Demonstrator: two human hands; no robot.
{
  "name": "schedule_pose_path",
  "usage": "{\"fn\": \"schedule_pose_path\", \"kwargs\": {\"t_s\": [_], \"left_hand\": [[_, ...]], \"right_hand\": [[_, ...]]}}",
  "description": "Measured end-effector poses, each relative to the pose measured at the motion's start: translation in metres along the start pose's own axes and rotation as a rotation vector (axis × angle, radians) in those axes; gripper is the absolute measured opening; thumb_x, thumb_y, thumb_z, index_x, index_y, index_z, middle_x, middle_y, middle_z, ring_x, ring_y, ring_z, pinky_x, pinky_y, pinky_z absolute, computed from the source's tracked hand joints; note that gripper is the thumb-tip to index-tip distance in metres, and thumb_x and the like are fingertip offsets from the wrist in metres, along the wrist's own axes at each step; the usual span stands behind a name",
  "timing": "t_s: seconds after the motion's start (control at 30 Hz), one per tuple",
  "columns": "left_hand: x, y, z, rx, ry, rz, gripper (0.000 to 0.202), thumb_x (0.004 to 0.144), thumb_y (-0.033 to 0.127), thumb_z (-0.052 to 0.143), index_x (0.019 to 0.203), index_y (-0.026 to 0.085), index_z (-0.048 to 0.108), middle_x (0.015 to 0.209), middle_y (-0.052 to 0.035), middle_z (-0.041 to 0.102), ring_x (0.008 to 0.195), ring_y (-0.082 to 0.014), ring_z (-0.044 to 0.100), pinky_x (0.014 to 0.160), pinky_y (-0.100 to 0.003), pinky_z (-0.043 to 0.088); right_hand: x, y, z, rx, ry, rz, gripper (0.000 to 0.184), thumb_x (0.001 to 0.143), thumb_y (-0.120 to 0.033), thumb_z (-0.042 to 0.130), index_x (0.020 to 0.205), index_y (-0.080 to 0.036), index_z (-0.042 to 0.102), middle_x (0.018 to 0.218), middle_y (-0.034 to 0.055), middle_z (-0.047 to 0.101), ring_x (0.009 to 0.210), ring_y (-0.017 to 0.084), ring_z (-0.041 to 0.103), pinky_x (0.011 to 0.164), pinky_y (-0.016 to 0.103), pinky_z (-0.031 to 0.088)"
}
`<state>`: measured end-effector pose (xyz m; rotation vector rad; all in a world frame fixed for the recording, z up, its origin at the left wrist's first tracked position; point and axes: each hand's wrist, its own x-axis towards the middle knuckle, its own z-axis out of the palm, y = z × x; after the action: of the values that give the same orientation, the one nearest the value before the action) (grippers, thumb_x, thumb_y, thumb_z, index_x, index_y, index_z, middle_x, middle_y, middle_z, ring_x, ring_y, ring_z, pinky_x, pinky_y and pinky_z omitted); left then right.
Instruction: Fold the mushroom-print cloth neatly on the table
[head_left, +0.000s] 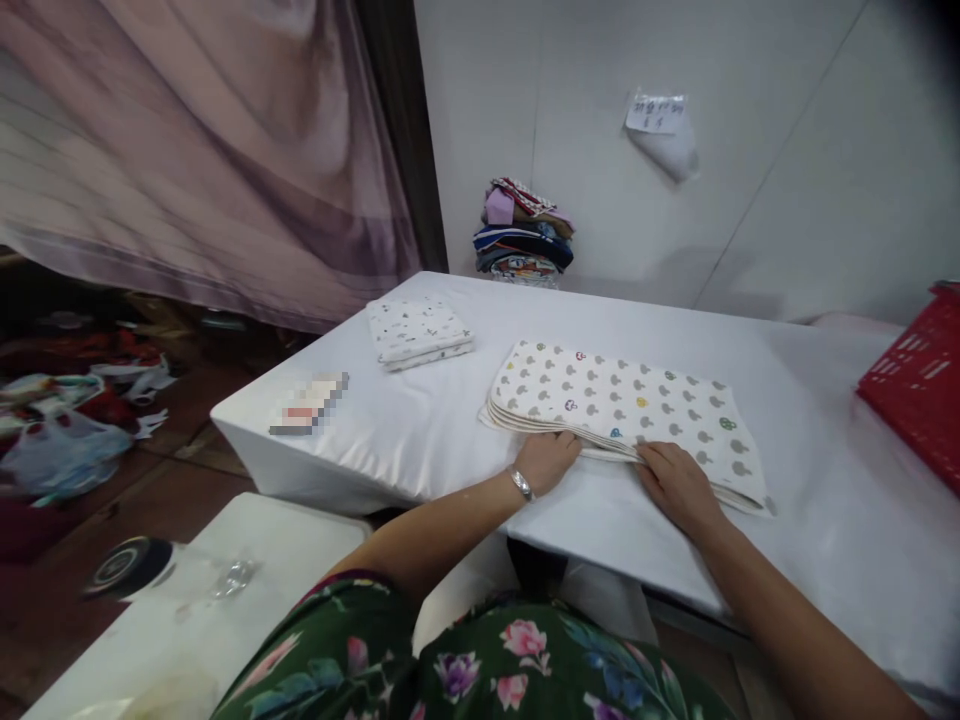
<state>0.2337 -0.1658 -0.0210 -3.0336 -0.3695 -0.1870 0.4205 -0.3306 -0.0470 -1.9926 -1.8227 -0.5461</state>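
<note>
— Now, item one?

— Folded cloth [622, 400]: white, with a grey and coloured mushroom print, several layers thick. It lies flat on the white counter [810, 480], near the front edge and straight before the person. The long axis runs left to right, with the right end slanting nearer. The stacked layer edges face the person and fan out at the left corner.

— Around it?

— Smaller folded cloth [418, 330], printed, well apart to the far left. Pile of clothes [523, 232] at the counter's far edge, against the wall. Red basket [919, 385] at the far right. Paper note [658, 113] on the wall. Pink curtain [202, 150] at the left. The cloth's near edge lies open to both hands.

— Hands?

— Left hand [546, 460]: bracelet [520, 484] on the wrist, forearm entering from the lower left, palm down, fingers lying along the layered near edge. Whether its grip pinches a layer cannot be told. Right hand [679, 485]: palm down, grip spread flat, fingers pointing up and left, resting on the same edge. The hands are near each other but apart.
</note>
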Motion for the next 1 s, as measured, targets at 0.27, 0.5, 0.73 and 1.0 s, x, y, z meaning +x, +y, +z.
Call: {"fn": "schedule_pose_path", "kwargs": {"t_s": [0.27,0.5,0.73,1.0], "left_hand": [[-0.009,-0.007,0.001,-0.041,0.033,-0.104,0.026,0.09,0.014,0.035,0.105,0.019,0.055,0.103,-0.0077,0.059,0.081,-0.0175,0.058,0.062,-0.028,0.046],[-0.015,-0.019,0.002,-0.037,0.065,-0.008,0.023,0.09,0.014,0.037,0.1,0.019,0.057,0.099,-0.0062,0.061,0.087,-0.0177,0.057,0.067,-0.029,0.046],[-0.039,-0.035,-0.001,-0.278,0.103,-0.081,0.023,0.088,0.02,0.042,0.103,0.024,0.06,0.104,-0.0003,0.065,0.095,-0.0144,0.058,0.073,-0.025,0.044],[-0.049,-0.092,-0.017,-0.59,0.155,-0.845,0.037,0.086,0.049,0.041,0.078,0.02,0.063,0.079,-0.0006,0.068,0.072,-0.0137,0.059,0.066,-0.024,0.041]], "right_hand": [[-0.002,0.0,0.001,0.0,-0.011,0.02,0.027,0.091,-0.032,0.041,0.103,-0.017,0.059,0.1,0.0108,0.062,0.091,0.023,0.054,0.079,0.037,0.045],[-0.003,0.002,0.003,-0.016,-0.002,-0.011,0.026,0.091,-0.031,0.041,0.103,-0.016,0.059,0.099,0.0109,0.062,0.091,0.023,0.054,0.079,0.036,0.045],[-0.003,0.002,0.003,0.003,-0.003,-0.005,0.027,0.09,-0.031,0.042,0.103,-0.017,0.06,0.1,0.011,0.063,0.092,0.023,0.055,0.08,0.037,0.045],[-0.004,0.006,0.005,0.032,-0.001,-0.011,0.028,0.09,-0.033,0.042,0.103,-0.018,0.061,0.1,0.011,0.063,0.092,0.024,0.056,0.08,0.038,0.046]]}}
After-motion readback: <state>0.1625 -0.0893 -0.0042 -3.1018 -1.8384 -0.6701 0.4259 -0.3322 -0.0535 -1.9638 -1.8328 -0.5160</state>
